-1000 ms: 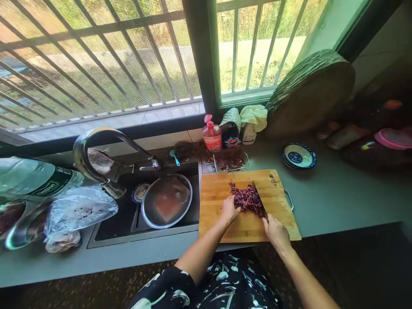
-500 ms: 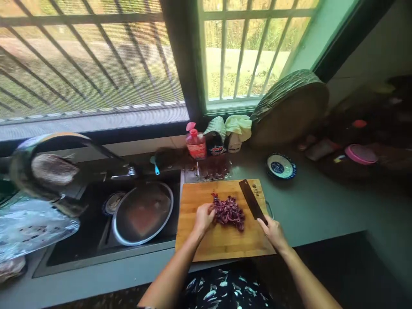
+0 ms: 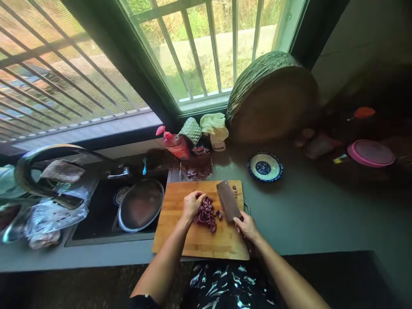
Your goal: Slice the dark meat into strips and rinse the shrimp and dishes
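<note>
On the wooden cutting board [image 3: 180,236] lies a heap of dark purple-red sliced strips [image 3: 207,219], whose kind I cannot make out for certain. A small clump sits apart at its right side, close to the blade. My left hand [image 3: 192,205] is at the heap's upper left edge, fingers bent and closed together at the strips; what is between the fingertips is hidden. My right hand [image 3: 247,225] grips the handle of a cleaver [image 3: 229,201]. Its wide blade slants up and left over the board's right part, the flat face showing.
Left of the board is a sink with a round, rimmed pan [image 3: 141,206] and a faucet [image 3: 48,150]. Behind stand a pink pump bottle [image 3: 177,146] and a cloth-topped bottle [image 3: 217,135]. To the right is a blue-white plate [image 3: 265,167]; a large round board [image 3: 273,98] leans by the window.
The view has turned and shifted. The cleaver has rolled from nearly edge-on to showing its broad face, nearer the strips. A small clump now lies apart from the heap. My left hand stays by it.
</note>
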Tool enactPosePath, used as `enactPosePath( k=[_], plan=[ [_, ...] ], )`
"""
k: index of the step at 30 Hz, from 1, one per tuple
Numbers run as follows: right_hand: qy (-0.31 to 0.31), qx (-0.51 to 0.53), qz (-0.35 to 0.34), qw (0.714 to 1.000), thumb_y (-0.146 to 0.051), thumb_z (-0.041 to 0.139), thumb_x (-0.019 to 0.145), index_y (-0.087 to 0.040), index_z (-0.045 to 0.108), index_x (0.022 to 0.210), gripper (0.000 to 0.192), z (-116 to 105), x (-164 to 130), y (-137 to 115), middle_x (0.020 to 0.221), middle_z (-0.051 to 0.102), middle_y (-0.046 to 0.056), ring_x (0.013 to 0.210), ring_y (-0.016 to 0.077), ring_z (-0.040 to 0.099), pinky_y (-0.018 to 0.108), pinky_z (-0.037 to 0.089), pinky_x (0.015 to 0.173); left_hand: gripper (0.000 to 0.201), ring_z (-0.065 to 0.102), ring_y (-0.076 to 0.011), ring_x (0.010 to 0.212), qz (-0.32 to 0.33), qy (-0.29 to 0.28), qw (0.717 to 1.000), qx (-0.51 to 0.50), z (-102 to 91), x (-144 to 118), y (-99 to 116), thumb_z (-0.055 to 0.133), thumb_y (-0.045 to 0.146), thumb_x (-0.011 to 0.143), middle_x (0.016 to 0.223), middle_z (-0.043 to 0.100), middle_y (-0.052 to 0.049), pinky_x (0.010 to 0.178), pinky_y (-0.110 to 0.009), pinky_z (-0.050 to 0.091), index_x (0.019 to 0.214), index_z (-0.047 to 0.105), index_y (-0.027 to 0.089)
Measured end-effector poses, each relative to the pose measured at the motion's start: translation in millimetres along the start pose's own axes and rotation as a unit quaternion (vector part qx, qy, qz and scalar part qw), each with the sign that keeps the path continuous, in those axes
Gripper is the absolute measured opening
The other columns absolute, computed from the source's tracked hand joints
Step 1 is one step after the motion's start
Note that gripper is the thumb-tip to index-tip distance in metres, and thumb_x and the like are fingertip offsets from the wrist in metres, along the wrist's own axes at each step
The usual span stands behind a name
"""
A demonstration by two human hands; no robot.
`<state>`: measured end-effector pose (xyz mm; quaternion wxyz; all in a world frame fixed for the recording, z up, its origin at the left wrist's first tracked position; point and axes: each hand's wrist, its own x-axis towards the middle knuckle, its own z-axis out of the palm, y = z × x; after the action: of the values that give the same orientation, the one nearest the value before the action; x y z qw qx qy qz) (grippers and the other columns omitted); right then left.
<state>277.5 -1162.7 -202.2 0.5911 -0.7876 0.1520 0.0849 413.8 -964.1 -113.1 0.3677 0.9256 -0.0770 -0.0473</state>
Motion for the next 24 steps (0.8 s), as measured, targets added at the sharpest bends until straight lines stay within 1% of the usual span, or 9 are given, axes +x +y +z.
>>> enactPosePath(
  k=[2,6,10,12,13,15,17,20,24],
  plan=[
    [-0.012,-0.002,-0.008,1.000,-0.045,0.041,0.076,-0.016,0.048,0.076,0.029,-15,4,3,0.044,0.052,-0.005,0.038,0.0099,0.048,0.020,0.035,0.041,0.026,0.058,-0.0131,0.063,-0.019,0.007,1.000,0.002,-0.5,-12,-6,0.051,0.042,0.073,0.067,0.064,0.001,0.061,-0.022,0.043,0.070,0.063,0.019],
    [-0.047,-0.081,-0.034,0.995,-0.043,0.040,0.077,-0.017,0.048,0.068,0.028,-39,12,12,0.041,0.051,-0.005,0.039,0.0103,0.048,0.021,0.034,0.044,0.026,0.058,-0.0134,0.066,-0.046,0.032,0.998,-0.009,-6.2,-31,-20,0.049,0.041,0.074,0.070,0.065,0.000,0.065,-0.023,0.044,0.073,0.063,0.019],
    [-0.043,-0.138,-0.059,0.988,-0.041,0.042,0.075,-0.018,0.050,0.070,0.025,-38,20,15,0.046,0.054,-0.003,0.044,0.0114,0.050,0.021,0.033,0.046,0.029,0.059,-0.0167,0.080,-0.060,0.094,0.994,-0.007,-7.8,-39,-39,0.046,0.041,0.077,0.084,0.065,-0.004,0.075,-0.028,0.046,0.083,0.063,0.018],
    [-0.036,-0.147,-0.058,0.987,-0.041,0.042,0.075,-0.018,0.050,0.073,0.025,-33,21,14,0.046,0.054,-0.003,0.043,0.0118,0.050,0.021,0.032,0.046,0.037,0.055,-0.0197,0.096,-0.053,0.121,0.991,0.022,-5.5,-44,-52,0.050,0.044,0.075,0.100,0.061,-0.008,0.085,-0.032,0.042,0.099,0.059,0.017],
    [-0.039,-0.146,-0.052,0.987,-0.041,0.040,0.076,-0.018,0.050,0.074,0.025,-30,20,14,0.045,0.054,-0.003,0.042,0.0120,0.049,0.022,0.032,0.045,0.048,0.050,-0.0218,0.105,-0.044,0.116,0.991,0.044,-3.9,-47,-60,0.055,0.046,0.071,0.110,0.056,-0.010,0.090,-0.035,0.038,0.109,0.054,0.017],
    [-0.051,-0.139,-0.038,0.988,-0.043,0.039,0.077,-0.019,0.050,0.074,0.027,-26,14,15,0.042,0.052,-0.003,0.039,0.0125,0.048,0.022,0.032,0.044,0.078,0.036,-0.0269,0.119,-0.025,0.062,0.994,0.092,-0.9,-54,-77,0.064,0.053,0.059,0.129,0.041,-0.013,0.098,-0.042,0.029,0.125,0.039,0.019],
    [-0.062,-0.127,-0.033,0.989,-0.045,0.039,0.078,-0.019,0.049,0.073,0.028,-24,2,20,0.041,0.052,-0.003,0.039,0.0128,0.049,0.023,0.034,0.045,0.101,0.022,-0.0318,0.126,-0.011,-0.014,0.992,0.127,0.5,-59,-93,0.069,0.058,0.048,0.139,0.024,-0.014,0.100,-0.047,0.024,0.133,0.027,0.022],
    [-0.057,-0.107,-0.015,0.993,-0.047,0.041,0.077,-0.020,0.047,0.069,0.029,-19,-23,33,0.041,0.053,-0.003,0.040,0.0129,0.049,0.023,0.035,0.047,0.114,0.010,-0.0355,0.129,0.023,-0.090,0.984,0.155,-1.8,-55,-115,0.068,0.064,0.041,0.143,0.008,-0.015,0.100,-0.051,0.019,0.136,0.017,0.025],
    [-0.043,-0.052,0.031,0.997,-0.049,0.042,0.078,-0.020,0.046,0.067,0.031,7,-53,44,0.041,0.053,-0.003,0.040,0.0121,0.049,0.023,0.037,0.046,0.124,0.002,-0.0380,0.129,0.107,-0.162,0.964,0.183,-5.5,-26,-136,0.067,0.068,0.034,0.143,0.005,-0.016,0.101,-0.054,0.011,0.137,0.013,0.023]
  ],
)
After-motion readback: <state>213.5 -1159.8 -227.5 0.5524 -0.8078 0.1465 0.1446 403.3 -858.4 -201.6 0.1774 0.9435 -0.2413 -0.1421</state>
